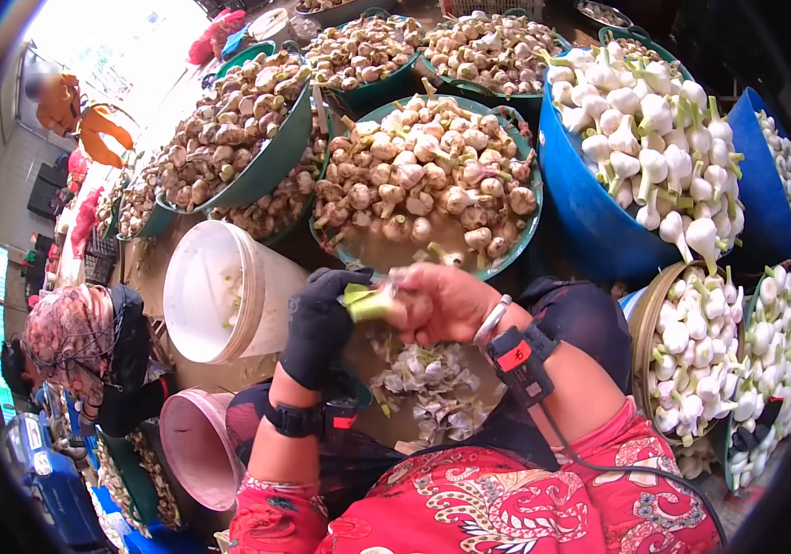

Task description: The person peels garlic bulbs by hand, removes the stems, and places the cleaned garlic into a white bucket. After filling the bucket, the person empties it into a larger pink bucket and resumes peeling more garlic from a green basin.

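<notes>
My left hand (314,323), in a black glove, is closed around the green stem end of a garlic bulb (373,304). From the other side, the bare fingers of my right hand (449,305) are closed on the bulb itself, partly hiding it. Both hands meet just in front of a green tub (536,217) heaped with unpeeled, brownish garlic (414,171). Below them lies a pile of loose garlic skins (432,383). Whether the glove also hides a small tool, I cannot make out.
A white bucket (197,295) and a pink bucket (194,452) stand at left. Blue tubs (566,212) of cleaned white garlic (654,129) fill the right. More tubs of brownish garlic (229,129) stand behind. Another person (82,342) sits at far left.
</notes>
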`<state>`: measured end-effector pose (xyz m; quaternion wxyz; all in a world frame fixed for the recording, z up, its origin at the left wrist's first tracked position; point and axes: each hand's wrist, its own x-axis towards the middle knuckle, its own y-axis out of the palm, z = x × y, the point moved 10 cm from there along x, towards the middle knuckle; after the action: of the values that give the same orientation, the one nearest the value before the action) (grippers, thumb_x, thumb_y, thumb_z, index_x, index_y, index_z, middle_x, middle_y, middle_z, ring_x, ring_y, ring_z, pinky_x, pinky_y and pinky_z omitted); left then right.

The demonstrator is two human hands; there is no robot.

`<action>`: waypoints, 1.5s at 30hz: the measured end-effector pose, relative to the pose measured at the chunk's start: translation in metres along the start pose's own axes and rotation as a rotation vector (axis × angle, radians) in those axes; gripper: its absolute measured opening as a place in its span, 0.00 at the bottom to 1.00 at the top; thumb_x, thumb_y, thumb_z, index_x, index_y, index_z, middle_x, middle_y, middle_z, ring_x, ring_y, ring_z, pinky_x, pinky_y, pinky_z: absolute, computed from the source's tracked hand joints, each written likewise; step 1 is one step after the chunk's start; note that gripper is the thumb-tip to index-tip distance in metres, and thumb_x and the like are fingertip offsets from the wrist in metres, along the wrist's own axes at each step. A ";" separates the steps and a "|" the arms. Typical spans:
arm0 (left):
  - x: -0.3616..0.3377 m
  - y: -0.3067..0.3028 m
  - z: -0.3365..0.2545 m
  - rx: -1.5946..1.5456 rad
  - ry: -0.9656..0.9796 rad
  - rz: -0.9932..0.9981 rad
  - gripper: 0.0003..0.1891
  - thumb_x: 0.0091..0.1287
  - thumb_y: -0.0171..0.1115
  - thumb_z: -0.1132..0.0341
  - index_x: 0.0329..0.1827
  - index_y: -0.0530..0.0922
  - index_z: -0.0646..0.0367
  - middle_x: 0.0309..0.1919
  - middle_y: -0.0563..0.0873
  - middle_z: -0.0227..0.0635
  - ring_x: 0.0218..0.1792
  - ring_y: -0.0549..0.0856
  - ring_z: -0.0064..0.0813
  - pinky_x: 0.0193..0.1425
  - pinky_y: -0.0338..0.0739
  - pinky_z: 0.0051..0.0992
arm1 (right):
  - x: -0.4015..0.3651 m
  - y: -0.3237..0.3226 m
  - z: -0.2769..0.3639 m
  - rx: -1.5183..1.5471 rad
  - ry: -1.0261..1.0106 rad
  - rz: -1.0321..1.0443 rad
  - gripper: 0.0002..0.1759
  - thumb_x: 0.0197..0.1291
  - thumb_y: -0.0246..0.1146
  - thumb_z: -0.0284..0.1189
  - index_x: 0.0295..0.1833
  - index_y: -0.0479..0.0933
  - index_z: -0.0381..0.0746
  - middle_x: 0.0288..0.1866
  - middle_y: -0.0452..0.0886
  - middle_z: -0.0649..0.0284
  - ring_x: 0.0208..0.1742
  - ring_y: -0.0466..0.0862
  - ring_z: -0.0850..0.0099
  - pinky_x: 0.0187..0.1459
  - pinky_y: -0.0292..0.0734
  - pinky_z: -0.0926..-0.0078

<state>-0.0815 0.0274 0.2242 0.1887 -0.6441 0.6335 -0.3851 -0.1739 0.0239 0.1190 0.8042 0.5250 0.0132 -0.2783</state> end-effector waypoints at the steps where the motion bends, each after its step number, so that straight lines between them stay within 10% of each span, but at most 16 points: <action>1: -0.001 0.002 -0.006 -0.005 -0.003 0.068 0.11 0.57 0.60 0.78 0.43 0.80 0.65 0.41 0.86 0.40 0.39 0.85 0.31 0.46 0.80 0.28 | -0.003 0.016 -0.016 0.022 0.116 0.126 0.17 0.64 0.54 0.43 0.48 0.75 0.41 0.33 0.80 0.62 0.29 0.80 0.68 0.26 0.72 0.77; 5: -0.023 0.022 0.041 -0.997 -0.495 -0.027 0.16 0.68 0.56 0.69 0.56 0.73 0.65 0.44 0.84 0.43 0.43 0.84 0.32 0.50 0.81 0.29 | -0.006 0.040 -0.023 0.071 0.171 0.334 0.17 0.63 0.57 0.40 0.51 0.72 0.40 0.37 0.80 0.62 0.34 0.81 0.66 0.37 0.78 0.72; 9: -0.037 0.029 0.023 -1.340 -0.485 0.018 0.19 0.67 0.58 0.68 0.59 0.71 0.66 0.48 0.82 0.38 0.42 0.83 0.29 0.48 0.79 0.27 | -0.001 0.021 0.003 0.055 -0.029 0.176 0.17 0.62 0.60 0.35 0.55 0.70 0.44 0.41 0.79 0.63 0.40 0.81 0.71 0.50 0.79 0.65; 17: -0.038 0.006 0.018 -0.852 -0.513 -0.022 0.14 0.61 0.62 0.73 0.50 0.79 0.65 0.41 0.85 0.35 0.38 0.83 0.23 0.45 0.78 0.24 | 0.018 0.017 0.002 0.086 -0.037 0.099 0.09 0.64 0.60 0.31 0.47 0.73 0.43 0.36 0.79 0.66 0.34 0.80 0.75 0.39 0.78 0.75; 22: -0.043 0.014 0.050 -0.887 -0.581 0.015 0.12 0.64 0.60 0.69 0.48 0.80 0.65 0.39 0.85 0.35 0.36 0.83 0.24 0.41 0.79 0.25 | 0.010 -0.009 0.051 -0.178 -0.608 -0.220 0.10 0.66 0.57 0.24 0.49 0.78 0.33 0.41 0.81 0.68 0.40 0.79 0.80 0.43 0.77 0.80; 25: -0.037 -0.016 0.056 -0.373 -0.234 -0.150 0.14 0.53 0.63 0.77 0.44 0.79 0.63 0.30 0.81 0.42 0.33 0.83 0.42 0.38 0.76 0.31 | -0.008 0.020 0.061 -0.264 -0.699 -0.139 0.11 0.67 0.55 0.22 0.52 0.77 0.32 0.44 0.81 0.66 0.42 0.80 0.79 0.45 0.78 0.80; 28: -0.044 -0.016 0.061 0.128 -0.013 -0.069 0.13 0.53 0.64 0.77 0.43 0.78 0.63 0.28 0.81 0.39 0.31 0.82 0.37 0.37 0.76 0.32 | -0.016 0.021 0.065 -0.292 -0.710 -0.140 0.17 0.69 0.53 0.25 0.61 0.71 0.32 0.52 0.80 0.62 0.46 0.83 0.71 0.50 0.80 0.74; 30: -0.063 -0.007 0.102 -0.021 -0.208 -0.059 0.08 0.61 0.62 0.69 0.42 0.78 0.61 0.27 0.80 0.35 0.31 0.81 0.31 0.36 0.76 0.30 | -0.032 0.016 0.083 -0.041 -0.706 -0.144 0.19 0.70 0.51 0.27 0.64 0.68 0.33 0.53 0.80 0.57 0.46 0.84 0.67 0.50 0.81 0.74; 32: -0.100 0.019 0.171 -1.071 -0.789 -0.331 0.12 0.69 0.57 0.59 0.43 0.78 0.59 0.27 0.80 0.32 0.31 0.81 0.26 0.34 0.77 0.27 | -0.044 0.010 0.104 -0.043 -0.801 -0.136 0.17 0.71 0.50 0.28 0.61 0.69 0.33 0.49 0.81 0.53 0.45 0.84 0.68 0.45 0.82 0.73; 35: -0.093 0.014 0.179 -0.773 -0.608 -0.272 0.16 0.71 0.53 0.54 0.45 0.78 0.57 0.28 0.81 0.32 0.30 0.81 0.25 0.34 0.78 0.26 | -0.016 0.006 0.059 -0.578 -0.319 -0.118 0.17 0.58 0.59 0.20 0.54 0.73 0.33 0.41 0.81 0.59 0.38 0.82 0.73 0.39 0.78 0.78; 40: -0.039 -0.003 0.066 -0.550 -0.358 -0.200 0.11 0.69 0.58 0.62 0.46 0.80 0.60 0.30 0.83 0.32 0.29 0.82 0.23 0.33 0.78 0.24 | -0.010 0.027 0.050 -1.170 -0.707 -0.269 0.41 0.44 0.75 0.27 0.65 0.64 0.45 0.49 0.73 0.58 0.48 0.79 0.71 0.48 0.77 0.73; 42: -0.049 0.015 0.083 -0.884 -0.684 -0.273 0.10 0.67 0.60 0.68 0.47 0.81 0.62 0.33 0.84 0.32 0.29 0.82 0.21 0.33 0.77 0.22 | -0.006 0.022 0.041 -1.049 -0.612 -0.332 0.34 0.46 0.74 0.27 0.60 0.68 0.43 0.43 0.76 0.62 0.41 0.78 0.79 0.42 0.76 0.79; 44: -0.049 0.015 0.086 -0.845 -0.674 -0.271 0.12 0.66 0.60 0.69 0.50 0.80 0.63 0.34 0.85 0.32 0.28 0.82 0.20 0.31 0.77 0.21 | 0.000 0.005 0.039 -0.923 -0.596 -0.410 0.23 0.42 0.73 0.32 0.46 0.76 0.40 0.35 0.82 0.57 0.39 0.82 0.64 0.44 0.77 0.66; 45: -0.046 0.012 0.082 -0.813 -0.654 -0.238 0.12 0.66 0.60 0.69 0.50 0.81 0.62 0.35 0.85 0.33 0.28 0.82 0.20 0.30 0.77 0.21 | -0.004 0.013 0.046 -0.965 -0.718 -0.368 0.09 0.52 0.68 0.21 0.38 0.76 0.38 0.25 0.76 0.75 0.26 0.73 0.87 0.28 0.71 0.86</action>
<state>-0.0246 0.0496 0.1516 0.0663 -0.8190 0.5622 0.0935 -0.1836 -0.0101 0.1514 0.8437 -0.0343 -0.0433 -0.5339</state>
